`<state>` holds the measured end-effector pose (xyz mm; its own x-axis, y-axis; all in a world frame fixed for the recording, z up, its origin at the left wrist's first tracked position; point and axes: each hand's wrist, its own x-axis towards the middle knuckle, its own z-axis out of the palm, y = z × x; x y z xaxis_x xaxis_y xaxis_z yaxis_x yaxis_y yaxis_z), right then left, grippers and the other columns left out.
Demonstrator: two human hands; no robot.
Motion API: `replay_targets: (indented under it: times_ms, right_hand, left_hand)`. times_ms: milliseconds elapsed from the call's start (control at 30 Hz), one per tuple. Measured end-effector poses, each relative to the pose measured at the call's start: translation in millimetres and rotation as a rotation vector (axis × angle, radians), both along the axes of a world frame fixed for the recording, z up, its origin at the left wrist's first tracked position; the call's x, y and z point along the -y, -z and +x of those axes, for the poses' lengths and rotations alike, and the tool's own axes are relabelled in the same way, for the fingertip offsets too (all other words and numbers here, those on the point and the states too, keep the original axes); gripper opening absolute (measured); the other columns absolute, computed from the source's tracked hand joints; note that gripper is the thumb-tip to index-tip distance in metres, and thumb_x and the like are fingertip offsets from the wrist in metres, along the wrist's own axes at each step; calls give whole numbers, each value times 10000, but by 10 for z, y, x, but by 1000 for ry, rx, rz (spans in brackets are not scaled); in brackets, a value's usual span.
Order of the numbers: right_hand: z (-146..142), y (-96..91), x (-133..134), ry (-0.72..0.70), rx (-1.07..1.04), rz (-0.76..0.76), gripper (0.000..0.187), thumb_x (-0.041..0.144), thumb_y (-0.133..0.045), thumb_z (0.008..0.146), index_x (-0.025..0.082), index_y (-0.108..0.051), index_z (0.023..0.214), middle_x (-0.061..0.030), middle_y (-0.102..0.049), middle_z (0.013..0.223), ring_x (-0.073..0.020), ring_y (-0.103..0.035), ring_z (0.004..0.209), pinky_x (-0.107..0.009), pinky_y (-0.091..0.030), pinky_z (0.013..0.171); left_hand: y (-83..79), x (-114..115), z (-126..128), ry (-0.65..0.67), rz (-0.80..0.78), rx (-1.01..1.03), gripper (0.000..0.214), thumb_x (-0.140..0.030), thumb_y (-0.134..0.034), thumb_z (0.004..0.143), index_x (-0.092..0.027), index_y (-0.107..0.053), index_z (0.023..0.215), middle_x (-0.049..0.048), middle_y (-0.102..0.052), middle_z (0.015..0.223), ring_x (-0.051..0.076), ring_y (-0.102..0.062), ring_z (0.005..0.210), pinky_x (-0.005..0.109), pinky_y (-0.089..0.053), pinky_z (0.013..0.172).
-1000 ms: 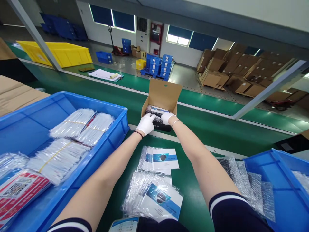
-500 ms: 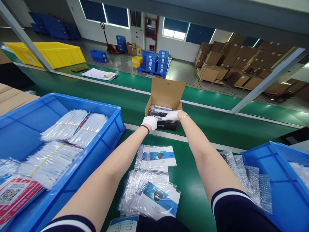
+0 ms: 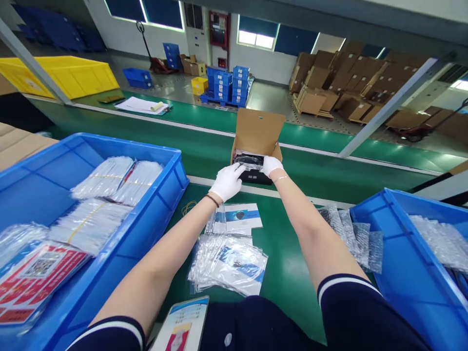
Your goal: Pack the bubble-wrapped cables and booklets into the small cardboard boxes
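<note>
An open cardboard box (image 3: 251, 177) with a black front and brown lid (image 3: 259, 129) raised stands on the green surface in front of me. Inside it lies a dark item in clear plastic (image 3: 250, 161). My left hand (image 3: 227, 183), in a white glove, is open, its fingers stretched to the box's front left edge at the plastic. At the right end of the box is my gloved right hand (image 3: 272, 165), its fingers bent down into the box and partly hidden. Below the hands lie bagged leaflets (image 3: 239, 265), printed blue and white, with another leaflet (image 3: 243, 217) behind them.
To the left, a blue bin (image 3: 157, 192) holds banded bundles of bagged papers (image 3: 91, 219) and red printed packets (image 3: 36, 282). Bubble-wrap bags (image 3: 353, 239) hang over the edge of a right-hand blue bin (image 3: 398, 253). A clipboard (image 3: 142, 106) and yellow bin (image 3: 62, 75) sit farther back.
My left hand has drawn back slightly and its fingers have spread. The white-and-blue printed piece seen in the box before no longer shows on top; the dark item does. The view has shifted.
</note>
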<state>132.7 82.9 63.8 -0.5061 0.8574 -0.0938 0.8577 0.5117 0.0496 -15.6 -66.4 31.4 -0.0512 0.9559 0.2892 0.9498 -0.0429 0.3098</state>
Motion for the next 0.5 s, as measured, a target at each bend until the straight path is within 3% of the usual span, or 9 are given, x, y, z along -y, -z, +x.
replay_targets:
  times_ms: [67, 133, 233, 300, 333, 433, 500]
  right_hand:
    - [128, 120, 415, 39, -82, 44, 477, 395, -453, 999, 66, -516, 1338, -251, -602, 1277, -325, -583, 1204, -400, -453, 976]
    - [228, 314, 873, 74, -161, -40, 580, 546, -418, 979, 113, -500, 1356, -221, -625, 1244, -330, -609, 1157, -401, -483, 922]
    - [351, 635, 1411, 142, -169, -266, 941, 712, -625, 772, 134, -367, 1469, -225, -617, 1238, -371, -632, 1094, -419, -511, 846]
    - [436, 801, 1561, 201, -236, -354, 1025, 604, -740, 708, 118, -305, 1499, -234, -596, 1273, -375, -623, 1106, -420, -502, 859]
    - [483, 860, 1576, 223, -316, -391, 954, 523, -760, 709, 106, -357, 1466, -224, -613, 1253, -364, -629, 1089, -412, -498, 862]
    - [632, 937, 1527, 236, -562, -483, 514, 393, -670, 803, 99, -581, 1215, -161, -696, 1096, -303, -660, 981, -372, -500, 839]
    - [719, 918, 1531, 225, -655, -482, 386, 384, -530, 901, 125, -593, 1180, -119, -708, 1103, -254, -663, 976, -332, -510, 828]
  left_hand:
    - [37, 301, -116, -69, -4, 103, 473, -190, -497, 888, -210, -577, 1353, 70, -471, 1508, 241, -479, 1346, 353, -344, 1163]
    - [86, 557, -236, -165, -37, 202, 436, -225, -499, 900, -193, -611, 1320, 62, -506, 1483, 224, -482, 1352, 335, -330, 1178]
    - [134, 806, -310, -238, -47, 290, 417, -233, -491, 908, -166, -634, 1294, 62, -570, 1421, 202, -498, 1341, 297, -310, 1189]
    - [140, 897, -269, -219, -64, 309, 414, -235, -503, 903, -168, -644, 1287, 58, -584, 1406, 202, -509, 1332, 286, -314, 1186]
    - [139, 929, -228, -201, -79, 318, 410, -237, -512, 899, -180, -650, 1282, 50, -582, 1409, 206, -510, 1331, 292, -316, 1186]
    - [147, 995, -56, -162, -148, 391, 376, -257, -553, 884, -242, -689, 1234, 12, -546, 1448, 224, -512, 1331, 308, -352, 1168]
    - [170, 1016, 79, -135, -218, 510, 359, -293, -597, 858, -262, -712, 1196, 5, -537, 1457, 241, -529, 1315, 303, -395, 1134]
